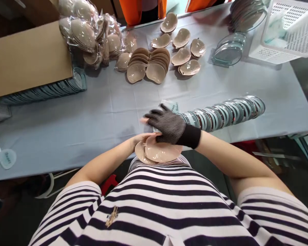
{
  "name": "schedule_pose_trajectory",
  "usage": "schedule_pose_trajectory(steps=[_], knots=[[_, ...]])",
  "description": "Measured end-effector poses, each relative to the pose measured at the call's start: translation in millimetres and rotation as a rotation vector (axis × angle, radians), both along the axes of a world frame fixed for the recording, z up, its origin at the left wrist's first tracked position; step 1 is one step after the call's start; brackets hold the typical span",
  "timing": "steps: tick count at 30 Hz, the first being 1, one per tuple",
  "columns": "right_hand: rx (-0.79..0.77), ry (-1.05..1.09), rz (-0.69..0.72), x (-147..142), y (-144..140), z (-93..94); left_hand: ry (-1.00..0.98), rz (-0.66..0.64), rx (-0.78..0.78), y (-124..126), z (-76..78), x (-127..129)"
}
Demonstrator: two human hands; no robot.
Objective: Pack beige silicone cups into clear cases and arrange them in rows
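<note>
A beige stick-on bra [161, 150] with shiny cups and a small clasp is held close to my body at the table's front edge. My bare left hand [143, 137] grips it from the left; most of its fingers are hidden behind the cup and my other hand. Over the bra's upper edge, my right hand [166, 126] wears a dark knit glove, its fingers stretched out and slightly blurred by motion. Just beyond the glove lies a clear plastic piece with printed lettering [170, 106], partly covered by the glove.
A row of nested clear plastic shells [223, 114] runs right. Stacked beige bras [149, 66] and loose cups [181, 37] lie across the table, beside bagged cups [83, 32]. A cardboard box [28, 58] stands left, a white basket [287, 30] right. Someone in orange [131, 12] is opposite.
</note>
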State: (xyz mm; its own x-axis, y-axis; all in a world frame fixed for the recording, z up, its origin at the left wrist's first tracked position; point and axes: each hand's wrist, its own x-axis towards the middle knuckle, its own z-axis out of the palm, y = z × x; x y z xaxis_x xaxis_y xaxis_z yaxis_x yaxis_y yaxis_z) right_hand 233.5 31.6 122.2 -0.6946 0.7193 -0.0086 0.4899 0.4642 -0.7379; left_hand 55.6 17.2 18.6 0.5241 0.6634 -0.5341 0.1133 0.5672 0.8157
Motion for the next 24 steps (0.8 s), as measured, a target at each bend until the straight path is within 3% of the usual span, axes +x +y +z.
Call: schedule_pose_trajectory(steps=[2,4,6,8,11,13,16,19,22,24], knots=[[0.102,-0.163,-0.333,39.2,-6.1,-14.6,-0.283,-0.104,-0.307,-0.4,8.0,-4.5],[0.009,-0.266,-0.505,66.5,-13.0,-34.8,-0.514,-0.141,-0.53,4.6,13.7,-5.6],[-0.047,-0.297,-0.533,73.9,-18.0,-55.1,-0.672,-0.106,-0.666,11.9,16.3,-3.1],[-0.011,-0.262,-0.483,66.3,-19.3,-70.9,-0.713,-0.064,-0.717,17.9,16.0,0.9],[0.041,-0.171,-0.363,53.0,-13.1,-84.6,-0.647,-0.03,-0.721,20.9,10.4,3.4],[-0.003,-0.114,-0.296,54.8,-1.6,-91.6,-0.544,-0.008,-0.653,18.8,2.0,0.9],[-0.118,-0.102,-0.403,71.8,34.5,-109.8,-0.386,0.049,-0.529,12.9,-16.6,-6.3],[-0.147,-0.356,-0.62,87.5,89.0,-141.9,-0.341,0.173,-0.469,12.1,-32.2,-11.9],[-0.176,-0.692,-0.572,86.2,134.7,-177.0,-0.318,0.328,-0.41,20.2,-32.0,-11.8],[-0.185,-0.842,-0.516,77.5,148.8,-193.6,-0.314,0.389,-0.372,28.0,-23.7,-9.1]])
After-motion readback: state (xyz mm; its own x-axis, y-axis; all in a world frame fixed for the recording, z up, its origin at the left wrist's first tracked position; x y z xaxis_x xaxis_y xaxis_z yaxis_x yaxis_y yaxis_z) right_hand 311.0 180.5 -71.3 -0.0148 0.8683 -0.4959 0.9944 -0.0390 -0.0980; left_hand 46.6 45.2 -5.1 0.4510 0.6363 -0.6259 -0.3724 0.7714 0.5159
